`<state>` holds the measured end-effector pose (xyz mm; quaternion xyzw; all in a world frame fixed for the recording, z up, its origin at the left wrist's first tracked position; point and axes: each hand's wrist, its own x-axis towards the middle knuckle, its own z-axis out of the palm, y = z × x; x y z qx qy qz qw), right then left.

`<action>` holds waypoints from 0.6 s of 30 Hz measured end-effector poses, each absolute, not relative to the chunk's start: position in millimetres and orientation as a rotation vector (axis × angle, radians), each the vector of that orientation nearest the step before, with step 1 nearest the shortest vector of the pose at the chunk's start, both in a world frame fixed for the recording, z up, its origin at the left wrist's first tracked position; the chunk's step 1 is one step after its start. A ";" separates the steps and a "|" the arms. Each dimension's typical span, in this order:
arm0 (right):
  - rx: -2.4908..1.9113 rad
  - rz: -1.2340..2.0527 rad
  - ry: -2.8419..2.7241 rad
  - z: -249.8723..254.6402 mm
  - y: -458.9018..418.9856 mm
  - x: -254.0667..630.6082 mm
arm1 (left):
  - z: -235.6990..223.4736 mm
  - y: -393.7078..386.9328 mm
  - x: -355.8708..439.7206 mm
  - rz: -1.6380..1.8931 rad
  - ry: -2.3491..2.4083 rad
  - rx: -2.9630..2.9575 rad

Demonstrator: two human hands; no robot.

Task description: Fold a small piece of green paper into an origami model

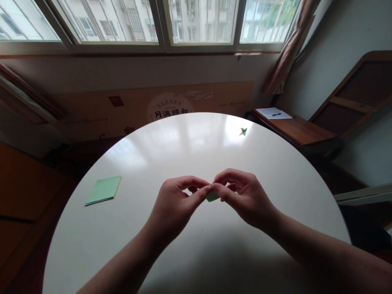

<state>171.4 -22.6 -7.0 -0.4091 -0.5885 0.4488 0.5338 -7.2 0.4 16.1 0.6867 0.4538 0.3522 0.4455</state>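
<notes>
A small piece of folded green paper (212, 195) is held between my two hands, over the near middle of the white table. My left hand (180, 200) pinches its upper edge from the left, thumb against index finger. From the right, my right hand (245, 194) pinches the same edge, its thumb tip almost meeting the left one. The fingers cover the top of the paper, so its full shape is hidden. Farther back on the right stands a small green folded paper figure (243, 131).
A stack of square green paper (103, 190) lies on the left of the round white table (171, 143). Beyond the right rim, a wooden surface (309, 127) carries white sheets (273, 113) and a dark pen (276, 114). A printed cardboard panel (202, 98) stands below the window.
</notes>
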 end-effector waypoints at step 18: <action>-0.990 1.127 -1.358 -9.4 -21.1 174.2 | 17.1 2.9 -10.1 0.833 1.113 1.719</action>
